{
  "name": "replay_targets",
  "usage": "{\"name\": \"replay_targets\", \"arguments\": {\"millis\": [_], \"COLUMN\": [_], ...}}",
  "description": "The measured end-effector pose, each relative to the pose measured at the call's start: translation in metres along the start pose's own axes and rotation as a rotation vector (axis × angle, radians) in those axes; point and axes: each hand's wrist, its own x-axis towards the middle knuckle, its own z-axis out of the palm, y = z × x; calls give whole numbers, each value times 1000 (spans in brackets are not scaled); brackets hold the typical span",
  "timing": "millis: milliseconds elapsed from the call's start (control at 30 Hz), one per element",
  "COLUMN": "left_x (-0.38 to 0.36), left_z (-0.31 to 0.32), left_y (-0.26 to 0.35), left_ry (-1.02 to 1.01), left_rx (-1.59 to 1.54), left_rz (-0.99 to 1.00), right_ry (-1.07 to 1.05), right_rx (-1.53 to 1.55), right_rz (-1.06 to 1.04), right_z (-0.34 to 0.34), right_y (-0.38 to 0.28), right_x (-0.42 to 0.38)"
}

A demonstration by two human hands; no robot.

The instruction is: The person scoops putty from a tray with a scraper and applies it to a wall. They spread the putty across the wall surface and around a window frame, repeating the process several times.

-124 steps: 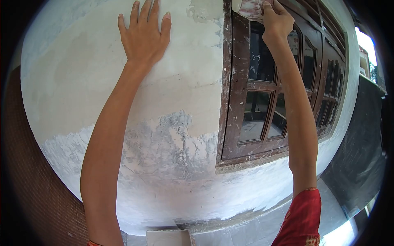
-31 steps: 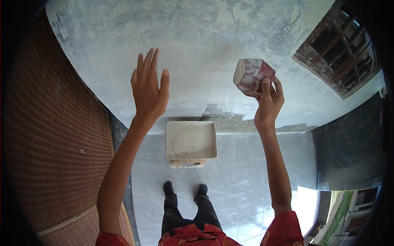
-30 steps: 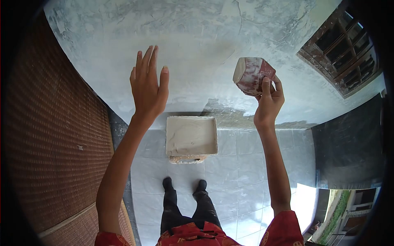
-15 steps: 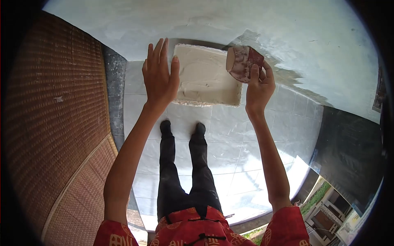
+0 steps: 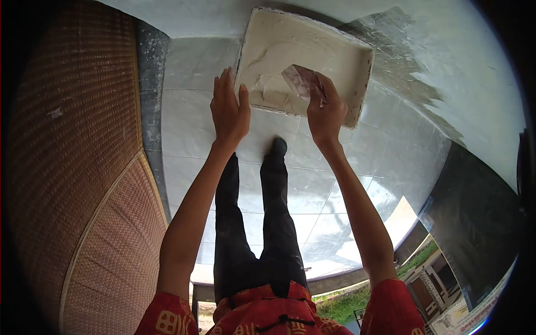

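Head view. Right hand (image 5: pixel 328 111) between 1 and 2 o'clock of centre, gripping the scraper (image 5: pixel 298 81): thumb on the near side, the other fingers folded behind and partly hidden. Scraper reddish-brown with pale smears, angular in outline, tilted, its free end pointing toward 11 o'clock from the hand. It lies at about 1 o'clock, in front of the paste (image 5: pixel 290 42) in the tray (image 5: pixel 360 89); contact between scraper and paste cannot be told.

Left hand (image 5: pixel 230 114) at 11 o'clock, back of hand to the camera. Fingers open, extended and close together, thumb apart, tips toward 12. Hand overlaps the tray's left edge in view; cannot tell whether it touches.

Tray between 12 and 1 o'clock, rectangular, turned slightly, rim crusted. Paste off-white, ridged toward the near left corner.

Surroundings: grey tiled floor (image 5: pixel 190 114) below; pale wall (image 5: pixel 474 72) at 2 o'clock, with a rough grey patch (image 5: pixel 399 47) between 1 and 2. Woven mat (image 5: pixel 106 100) at 9 o'clock; dark panel (image 5: pixel 474 218) between 3 and 4. Grass (image 5: pixel 343 306) at 5 o'clock. Dark trousers (image 5: pixel 276 206) and red patterned shirt (image 5: pixel 265 307) at 6.
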Motion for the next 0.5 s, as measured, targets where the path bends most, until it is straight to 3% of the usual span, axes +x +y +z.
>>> {"name": "replay_targets", "arguments": {"millis": [233,500], "left_x": [-13,-29], "left_z": [27,44], "left_y": [-18,-38], "left_ry": [-15,-40], "left_rx": [-336,-543], "left_rz": [-234,-246], "right_ry": [-155,-258], "right_rx": [-37,-115], "right_rz": [-135,-217], "right_z": [23,24], "right_y": [19,39], "right_x": [-5,-6]}}
